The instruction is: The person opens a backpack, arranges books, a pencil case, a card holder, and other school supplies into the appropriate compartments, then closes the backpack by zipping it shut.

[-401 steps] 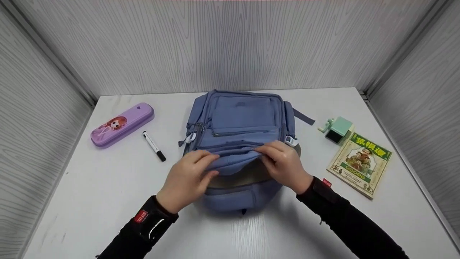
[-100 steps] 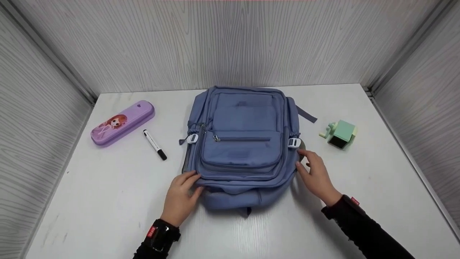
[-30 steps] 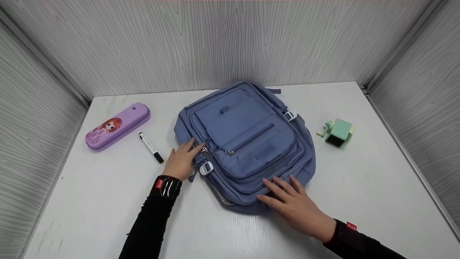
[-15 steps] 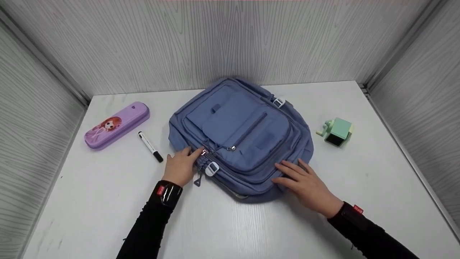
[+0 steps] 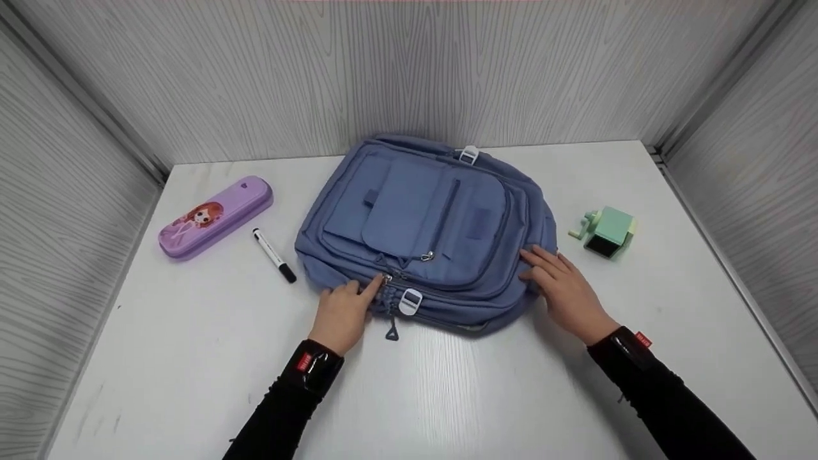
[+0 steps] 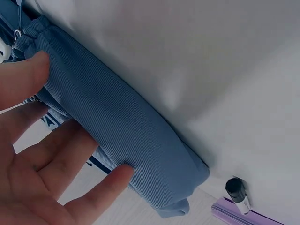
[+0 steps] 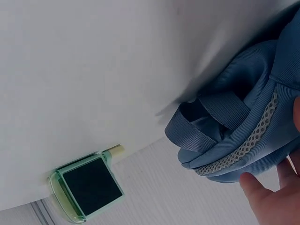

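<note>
A blue backpack (image 5: 409, 211) lies flat on the table, front pockets up, with its top end toward the left. My left hand (image 5: 342, 313) rests on its near side, beside a white buckle (image 5: 410, 301) and a zipper pull. In the left wrist view the fingers of the left hand (image 6: 61, 164) are spread and loosely bent against the ribbed side pocket (image 6: 117, 126). At the bag's right end my right hand (image 5: 572, 297) touches the fabric with extended fingers. The right wrist view shows a webbing loop (image 7: 227, 110) on the bag near the right hand (image 7: 276, 201).
On the left lie a purple pencil case (image 5: 217, 217) and a black-capped white marker (image 5: 275, 255). A green crank pencil sharpener (image 5: 607, 231) stands to the right. White panels (image 5: 409, 70) wall the table (image 5: 441, 396) at the back and sides.
The backpack has turned counterclockwise from lying upright, guided by both hands. The pocket held apart earlier now lies flat. The book at the right is no longer in view.
</note>
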`<state>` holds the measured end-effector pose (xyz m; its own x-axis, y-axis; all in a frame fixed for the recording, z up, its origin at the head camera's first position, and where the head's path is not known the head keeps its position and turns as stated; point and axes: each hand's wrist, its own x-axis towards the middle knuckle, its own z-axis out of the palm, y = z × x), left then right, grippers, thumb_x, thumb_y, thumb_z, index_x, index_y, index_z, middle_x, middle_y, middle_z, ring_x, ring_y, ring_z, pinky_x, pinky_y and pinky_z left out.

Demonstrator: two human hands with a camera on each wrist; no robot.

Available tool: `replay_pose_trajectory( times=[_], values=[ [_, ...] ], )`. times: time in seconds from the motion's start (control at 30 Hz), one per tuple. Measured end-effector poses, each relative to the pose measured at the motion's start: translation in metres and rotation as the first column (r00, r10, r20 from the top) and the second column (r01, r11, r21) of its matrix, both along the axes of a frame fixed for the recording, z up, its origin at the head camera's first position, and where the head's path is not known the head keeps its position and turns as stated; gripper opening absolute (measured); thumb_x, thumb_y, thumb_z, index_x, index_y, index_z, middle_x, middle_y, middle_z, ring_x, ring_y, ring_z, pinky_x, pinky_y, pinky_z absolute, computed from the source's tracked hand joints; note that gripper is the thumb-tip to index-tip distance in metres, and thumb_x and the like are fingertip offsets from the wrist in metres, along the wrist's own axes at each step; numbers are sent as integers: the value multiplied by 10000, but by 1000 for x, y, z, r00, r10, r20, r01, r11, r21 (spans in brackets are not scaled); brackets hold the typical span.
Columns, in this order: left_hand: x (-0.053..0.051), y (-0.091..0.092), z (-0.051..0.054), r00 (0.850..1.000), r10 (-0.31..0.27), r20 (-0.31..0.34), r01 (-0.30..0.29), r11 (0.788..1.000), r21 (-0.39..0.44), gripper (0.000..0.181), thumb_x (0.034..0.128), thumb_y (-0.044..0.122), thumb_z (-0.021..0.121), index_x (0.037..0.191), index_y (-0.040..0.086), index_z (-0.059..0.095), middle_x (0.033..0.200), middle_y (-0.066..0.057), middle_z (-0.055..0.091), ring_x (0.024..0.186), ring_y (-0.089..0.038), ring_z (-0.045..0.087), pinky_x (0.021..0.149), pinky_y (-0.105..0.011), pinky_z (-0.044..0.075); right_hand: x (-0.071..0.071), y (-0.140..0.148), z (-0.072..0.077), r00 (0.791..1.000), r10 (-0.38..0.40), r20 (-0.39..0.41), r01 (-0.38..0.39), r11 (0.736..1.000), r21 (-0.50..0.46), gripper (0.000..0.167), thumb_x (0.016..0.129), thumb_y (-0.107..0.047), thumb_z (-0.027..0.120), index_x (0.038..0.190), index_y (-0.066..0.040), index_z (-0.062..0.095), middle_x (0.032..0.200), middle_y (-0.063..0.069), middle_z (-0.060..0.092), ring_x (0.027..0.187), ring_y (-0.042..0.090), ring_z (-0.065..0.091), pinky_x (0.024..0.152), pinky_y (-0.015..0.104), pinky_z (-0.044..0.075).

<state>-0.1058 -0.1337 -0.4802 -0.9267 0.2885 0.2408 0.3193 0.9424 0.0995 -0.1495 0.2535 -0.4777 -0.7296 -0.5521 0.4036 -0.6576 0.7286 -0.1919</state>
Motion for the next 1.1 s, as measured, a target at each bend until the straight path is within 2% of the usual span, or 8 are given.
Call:
replay_pose_trajectory(
  times=[0.2, 0.33, 0.47, 0.6, 0.67, 0.77, 0.93, 1.1],
  values=[
    [4, 8, 0, 999, 5, -36, -7, 999, -47, 643, 787, 234, 810, 1388, 191, 588, 868, -122, 665, 716, -287, 634, 659, -404, 479, -8, 0, 6, 998, -33, 58, 36, 999, -38, 334, 813, 213, 590, 1029, -40, 624, 1439, 233, 543, 1385, 449, 454, 1093, 682, 370],
    [5, 9, -2, 999, 16, -49, -19, 998, -63, 633, 791, 246, 810, 1383, 187, 594, 869, -119, 673, 724, -287, 646, 657, -401, 476, 8, -28, 20, 999, -36, -27, 34, 996, -88, 402, 722, 246, 534, 990, -39, 627, 1424, 261, 537, 1360, 475, 458, 1084, 696, 365],
    [5, 9, -4, 998, 22, -51, -25, 998, -54, 629, 794, 256, 811, 1381, 185, 597, 879, -124, 681, 736, -294, 655, 667, -411, 484, 36, -85, 26, 987, 107, -120, -126, 978, -165, 363, 697, 177, 560, 959, -57, 654, 1295, 226, 624, 1216, 410, 576, 1030, 577, 479],
    [5, 10, -5, 997, 30, -69, -34, 998, -55, 630, 786, 279, 815, 1373, 195, 602, 879, -123, 686, 750, -296, 669, 676, -419, 499, 62, -140, 17, 967, 250, 41, -246, 966, -74, 307, 777, -9, 695, 1072, -89, 664, 1183, 147, 649, 1066, 285, 620, 913, 416, 558],
    [5, 11, -6, 996, 27, -84, -33, 997, -63, 620, 784, 284, 813, 1364, 199, 610, 873, -121, 688, 752, -294, 676, 665, -418, 498, 71, -160, 10, 959, 236, 159, -238, 971, -7, 329, 814, -95, 725, 1136, -100, 656, 1128, 119, 637, 999, 259, 609, 850, 379, 558],
    [5, 11, -7, 995, 31, -96, -37, 997, -70, 607, 783, 288, 808, 1355, 207, 619, 866, -115, 689, 745, -288, 678, 647, -411, 488, 79, -183, 2, 957, 163, 241, -186, 980, 73, 354, 829, -147, 732, 1173, -115, 651, 1031, 96, 612, 897, 244, 581, 727, 354, 535],
    [4, 11, -6, 996, 46, -79, -52, 996, -75, 604, 795, 292, 800, 1364, 218, 611, 874, -114, 693, 731, -285, 668, 654, -411, 494, 83, -205, -4, 969, 36, 244, -76, 985, 155, 370, 818, -193, 735, 1155, -76, 639, 961, 126, 612, 845, 263, 585, 608, 353, 513],
    [4, 11, -6, 996, 49, -73, -54, 996, -72, 597, 801, 283, 794, 1365, 220, 610, 888, -124, 702, 743, -294, 675, 662, -419, 500, 83, -213, -6, 974, -49, 219, -9, 966, 257, 416, 808, -270, 747, 1120, -13, 649, 1000, 137, 612, 876, 270, 585, 613, 365, 533]
  ],
)
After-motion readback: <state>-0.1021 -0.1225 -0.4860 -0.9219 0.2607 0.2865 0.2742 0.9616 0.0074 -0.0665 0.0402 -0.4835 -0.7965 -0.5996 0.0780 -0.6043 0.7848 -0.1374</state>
